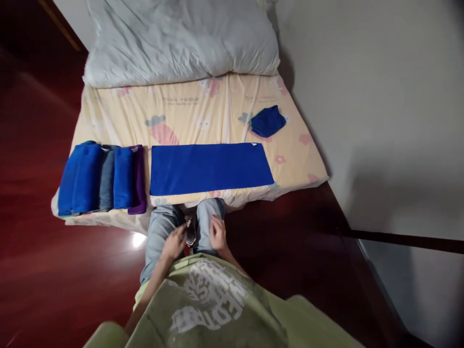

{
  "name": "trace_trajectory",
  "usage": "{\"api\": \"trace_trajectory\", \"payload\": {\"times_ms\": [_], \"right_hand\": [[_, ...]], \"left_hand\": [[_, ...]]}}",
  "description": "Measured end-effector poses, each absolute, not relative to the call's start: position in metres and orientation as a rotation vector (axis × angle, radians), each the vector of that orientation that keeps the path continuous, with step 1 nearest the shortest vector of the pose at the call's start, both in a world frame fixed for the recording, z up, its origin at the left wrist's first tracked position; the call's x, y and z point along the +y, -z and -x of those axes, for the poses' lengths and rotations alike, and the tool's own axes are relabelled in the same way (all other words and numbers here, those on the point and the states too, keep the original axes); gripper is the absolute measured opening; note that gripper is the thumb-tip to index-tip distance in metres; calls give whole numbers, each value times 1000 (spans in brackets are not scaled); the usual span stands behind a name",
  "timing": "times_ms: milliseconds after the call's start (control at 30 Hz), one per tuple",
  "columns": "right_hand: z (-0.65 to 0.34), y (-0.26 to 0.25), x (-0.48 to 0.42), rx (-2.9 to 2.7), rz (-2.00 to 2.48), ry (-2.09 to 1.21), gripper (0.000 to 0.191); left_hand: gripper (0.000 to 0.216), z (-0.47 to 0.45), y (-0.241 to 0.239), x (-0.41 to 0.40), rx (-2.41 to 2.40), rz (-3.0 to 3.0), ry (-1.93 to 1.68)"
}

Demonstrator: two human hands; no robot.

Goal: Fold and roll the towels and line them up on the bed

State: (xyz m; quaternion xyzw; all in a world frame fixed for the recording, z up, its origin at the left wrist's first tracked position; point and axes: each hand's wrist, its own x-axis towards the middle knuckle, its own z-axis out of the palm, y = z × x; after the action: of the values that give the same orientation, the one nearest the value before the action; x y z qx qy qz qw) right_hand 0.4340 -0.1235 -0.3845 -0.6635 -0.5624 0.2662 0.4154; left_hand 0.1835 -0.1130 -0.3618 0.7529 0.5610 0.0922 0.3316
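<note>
A blue towel (210,169) lies flat in a long rectangle near the bed's front edge, with a small white tag at its far right corner. Both hands are in front of the bed, over my legs, apart from the towel. Slightly blurred, my left hand (175,241) hovers by my left thigh, fingers loosely bent and apart, with nothing visible in it. Close to my right knee is my right hand (218,234), its fingers loosely curled and also holding nothing I can see. Left of the flat towel sits a row of folded towels: blue (80,179), grey (107,179), another blue (123,178) and purple (138,181).
A crumpled blue cloth (268,121) with a green edge lies on the bed's patterned sheet (188,116), at the far right. A bunched white quilt (181,43) covers the back of the bed. A pale wall (380,96) stands to the right, above dark red flooring (72,280).
</note>
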Motion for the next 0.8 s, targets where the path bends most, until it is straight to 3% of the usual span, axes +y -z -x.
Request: {"api": "trace_trajectory", "payload": {"times_ms": [133, 300, 500, 800], "right_hand": [[-406, 386, -178, -1382, 1620, -935, 28], [-427, 378, -128, -962, 1598, -1172, 12], [-422, 370, -47, -185, 1345, -1375, 25], [-410, 377, -25, 91, 1100, -1404, 39]], "left_hand": [[37, -182, 364, -163, 1221, -1944, 271], [38, -191, 348, -139, 1286, -1909, 214], [40, -186, 344, -144, 1326, -1894, 183], [49, -163, 336, -162, 1381, -1730, -172]]}}
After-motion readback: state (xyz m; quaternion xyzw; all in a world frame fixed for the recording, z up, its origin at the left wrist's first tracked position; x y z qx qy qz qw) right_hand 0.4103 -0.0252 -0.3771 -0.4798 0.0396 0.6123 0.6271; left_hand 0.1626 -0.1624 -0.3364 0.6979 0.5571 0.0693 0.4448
